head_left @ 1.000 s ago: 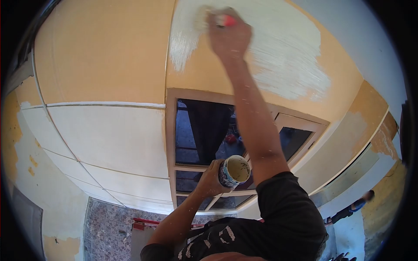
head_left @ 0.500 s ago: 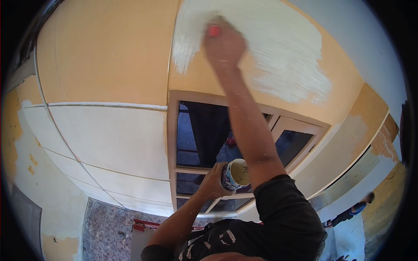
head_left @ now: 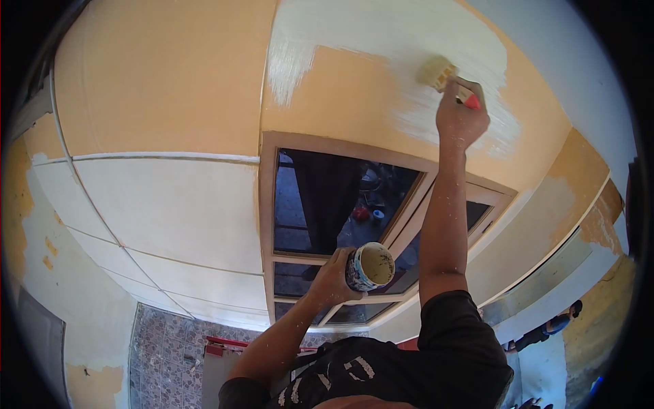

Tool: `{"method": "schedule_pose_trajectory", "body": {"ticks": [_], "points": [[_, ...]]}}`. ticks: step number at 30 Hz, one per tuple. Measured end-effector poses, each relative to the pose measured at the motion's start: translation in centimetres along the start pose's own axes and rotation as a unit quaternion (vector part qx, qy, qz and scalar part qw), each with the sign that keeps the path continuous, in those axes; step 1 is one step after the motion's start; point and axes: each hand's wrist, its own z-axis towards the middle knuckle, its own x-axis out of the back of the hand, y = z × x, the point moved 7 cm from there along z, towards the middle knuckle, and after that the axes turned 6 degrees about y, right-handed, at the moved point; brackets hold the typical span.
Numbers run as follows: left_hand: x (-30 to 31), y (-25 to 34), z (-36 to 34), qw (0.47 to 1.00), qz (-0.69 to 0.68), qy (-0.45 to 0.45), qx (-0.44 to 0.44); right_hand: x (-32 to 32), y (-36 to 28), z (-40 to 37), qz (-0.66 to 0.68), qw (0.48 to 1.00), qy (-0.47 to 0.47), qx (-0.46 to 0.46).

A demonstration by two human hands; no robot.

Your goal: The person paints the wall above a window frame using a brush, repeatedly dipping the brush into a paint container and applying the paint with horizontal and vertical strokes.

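My right hand (head_left: 463,116) is closed round the red-tipped handle of a paintbrush (head_left: 439,73). Its wide pale bristles touch the upper wall, on the white streaks of paint (head_left: 409,34) over orange (head_left: 351,88). Lower down, my left hand (head_left: 332,281) grips a small paint can (head_left: 371,266) from its left side. The can is tipped so that its open mouth shows pale paint inside, with dark specks on the inner wall. It is held in front of the window.
A brown-framed window (head_left: 269,204) with dark panes lies below the painted patch. White wall panels (head_left: 170,211) are at the left, above a patterned tile floor (head_left: 163,347). A red-edged object (head_left: 214,347) stands by my left arm. Another person (head_left: 548,327) is far off at the lower right.
My right hand and the brush have moved right and down across the wall, from the left part of the white paint to its right part. My left hand and the can have barely shifted.
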Motion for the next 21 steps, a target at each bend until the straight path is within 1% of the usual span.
{"method": "schedule_pose_trajectory", "body": {"ticks": [2,3,5,7,10,12,14,15,17,19,20,21], "points": [[0.0,0.1,0.2,1.0,0.009,-0.006,-0.009,1.4,-1.1,-0.2,-0.034,0.998,0.038,0.035],[0.1,0.3,0.4,1.0,0.012,-0.009,-0.009,0.8,-2.2,-0.9,-0.019,0.997,0.043,0.067],[0.6,0.7,0.2,1.0,0.005,0.007,0.006,-1.7,-4.8,-2.9,-0.019,0.996,0.019,0.082],[0.2,-0.5,0.2,1.0,0.018,0.017,0.001,-5.8,-7.4,-5.8,-0.034,0.995,-0.008,0.09],[0.6,-0.3,0.5,0.999,0.018,0.031,-0.008,-10.7,-13.3,-9.8,0.053,0.993,-0.065,0.083],[0.7,0.0,0.4,1.0,0.004,0.03,-0.01,-11.4,-15.9,-10.5,0.071,0.991,-0.079,0.082],[0.7,0.0,0.4,0.999,-0.001,0.034,-0.013,-11.6,-16.9,-10.2,0.175,0.976,-0.122,0.045],[0.6,0.0,0.5,0.999,-0.004,0.033,-0.014,-11.7,-16.0,-10.0,0.173,0.976,-0.122,0.048],[0.6,-0.4,0.3,0.999,0.028,0.025,-0.003,-10.5,-11.6,-9.2,0.141,0.988,-0.053,0.03],[0.7,-0.5,0.2,0.999,0.03,0.019,0.005,-7.3,-6.8,-7.8,0.1,0.992,-0.078,-0.015],[0.7,-0.5,0.4,0.999,0.033,0.014,0.011,-5.6,-4.5,-7.0,0.104,0.993,-0.054,0.02],[0.7,-0.6,0.5,0.999,0.031,0.02,0.01,-3.6,-3.0,-6.3,0.06,0.996,-0.038,0.049]]}}
